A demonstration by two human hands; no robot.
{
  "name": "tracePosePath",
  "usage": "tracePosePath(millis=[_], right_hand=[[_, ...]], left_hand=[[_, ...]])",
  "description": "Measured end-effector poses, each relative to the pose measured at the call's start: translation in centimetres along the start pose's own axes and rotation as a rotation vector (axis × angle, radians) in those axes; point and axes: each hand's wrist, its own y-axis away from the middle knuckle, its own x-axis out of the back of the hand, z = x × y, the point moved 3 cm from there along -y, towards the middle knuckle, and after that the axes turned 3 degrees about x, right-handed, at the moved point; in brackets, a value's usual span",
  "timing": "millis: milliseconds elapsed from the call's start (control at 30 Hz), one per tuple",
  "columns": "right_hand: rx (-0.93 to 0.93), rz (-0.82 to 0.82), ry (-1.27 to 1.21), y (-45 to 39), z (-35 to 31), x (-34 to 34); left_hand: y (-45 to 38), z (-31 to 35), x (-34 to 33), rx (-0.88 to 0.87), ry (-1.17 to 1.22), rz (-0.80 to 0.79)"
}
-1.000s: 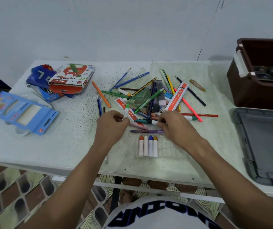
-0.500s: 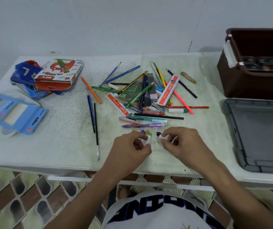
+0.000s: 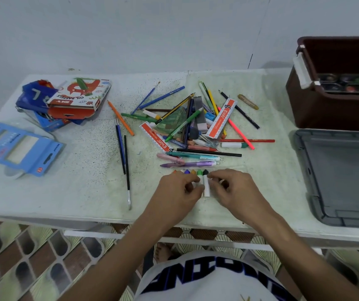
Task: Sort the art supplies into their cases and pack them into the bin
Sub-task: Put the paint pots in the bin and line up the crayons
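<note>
Both hands, left hand [image 3: 179, 190] and right hand [image 3: 233, 189], pinched oil pastels [image 3: 206, 185] into a clear tray [image 3: 228, 168]; next, seating the black-tipped one.

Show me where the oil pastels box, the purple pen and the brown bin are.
oil pastels box [image 3: 80, 95]: head view, on its printed top face.
purple pen [image 3: 192, 164]: head view, mid-barrel, just beyond the hands.
brown bin [image 3: 317, 111]: head view, on its near outer wall.

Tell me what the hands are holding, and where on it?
Both hands, left and right, pinch the white-wrapped crayons in the row, fingers on the paper-wrapped barrels below the coloured tips.
</note>
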Motion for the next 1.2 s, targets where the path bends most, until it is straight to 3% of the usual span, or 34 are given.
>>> tracePosePath(millis=[267,467,633,767,1200], right_hand=[[0.025,-0.123,0.084,-0.4,0.4,0.0],[0.034,-0.128,0.083,-0.8,0.7,0.6],[0.017,0.037,0.065,-2.6,1.7,3.8],[0.026,0.161,0.259,-5.5,3.8,6.0],[-0.042,0.154,0.302,-7.5,6.3,6.0]], left_hand=[[-1.2,-0.6,-0.3,-0.066,-0.130,-0.060],[-2.2,-0.4,0.4,-0.093,-0.188,-0.133],[-5.5,0.5,2.5,-0.080,-0.169,0.006],[-9.2,1.2,2.8,-0.124,-0.285,0.014],[-12.6,2.6,1.8,-0.220,-0.659,-0.143]])
